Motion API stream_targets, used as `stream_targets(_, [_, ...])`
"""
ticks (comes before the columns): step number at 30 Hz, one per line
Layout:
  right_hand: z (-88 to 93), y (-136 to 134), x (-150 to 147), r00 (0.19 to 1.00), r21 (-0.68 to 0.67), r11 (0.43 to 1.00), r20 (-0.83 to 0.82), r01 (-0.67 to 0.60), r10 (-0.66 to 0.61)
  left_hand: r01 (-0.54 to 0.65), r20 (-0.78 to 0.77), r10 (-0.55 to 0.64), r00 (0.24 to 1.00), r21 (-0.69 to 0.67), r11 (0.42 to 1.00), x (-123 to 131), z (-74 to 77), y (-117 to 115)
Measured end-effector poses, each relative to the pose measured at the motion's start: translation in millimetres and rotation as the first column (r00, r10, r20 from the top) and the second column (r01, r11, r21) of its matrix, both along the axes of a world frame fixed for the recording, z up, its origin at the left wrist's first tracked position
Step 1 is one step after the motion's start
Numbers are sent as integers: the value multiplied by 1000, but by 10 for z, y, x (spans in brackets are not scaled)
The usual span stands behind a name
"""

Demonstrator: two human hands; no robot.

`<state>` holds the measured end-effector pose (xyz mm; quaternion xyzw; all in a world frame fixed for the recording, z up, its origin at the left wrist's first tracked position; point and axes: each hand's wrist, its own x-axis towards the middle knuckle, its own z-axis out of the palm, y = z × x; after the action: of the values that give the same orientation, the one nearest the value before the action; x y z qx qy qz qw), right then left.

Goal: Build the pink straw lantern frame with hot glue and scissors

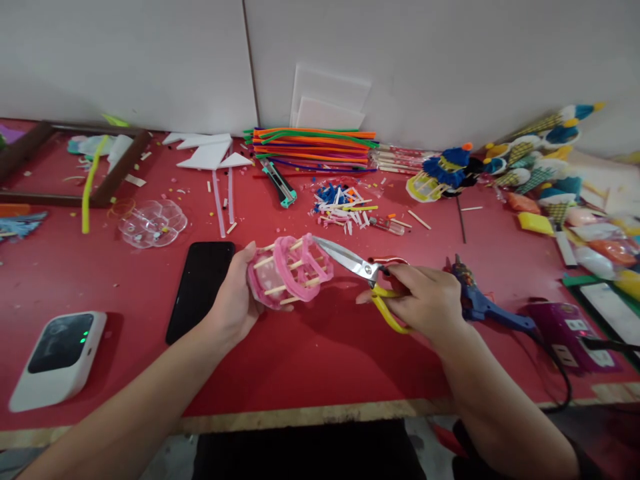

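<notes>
My left hand grips a small pink cage-like craft made of pink strips and thin wooden sticks, holding it just above the red table. My right hand is closed round the yellow handles of a pair of scissors. The steel blades point left and their tips touch the craft's right side. A black phone lies flat beside my left wrist.
A blue glue gun and a purple power strip lie right of my hand. Coloured straws, a box cutter, cut scraps, a clear plastic dish, a white device and finished toys surround.
</notes>
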<state>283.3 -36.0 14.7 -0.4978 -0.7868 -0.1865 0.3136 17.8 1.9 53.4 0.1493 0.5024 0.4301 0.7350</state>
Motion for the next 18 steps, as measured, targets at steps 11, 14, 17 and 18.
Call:
stream_targets(11, [-43, 31, 39, 973, -69, 981, -134, 179, -187, -181, 102, 195, 975, -129, 975, -49, 59, 8])
stream_targets(14, [-42, 25, 26, 975, -63, 983, -130, 172, -179, -115, 139, 127, 982, -92, 989, -60, 51, -19])
stream_targets(17, [-40, 31, 19, 976, -69, 984, -135, 164, -172, -82, 181, 92, 979, -58, 995, -77, 19, -43])
stream_targets(18, [-43, 35, 19, 976, -71, 984, -138, 163, -171, -59, 203, 65, 977, -38, 998, -87, 6, -48])
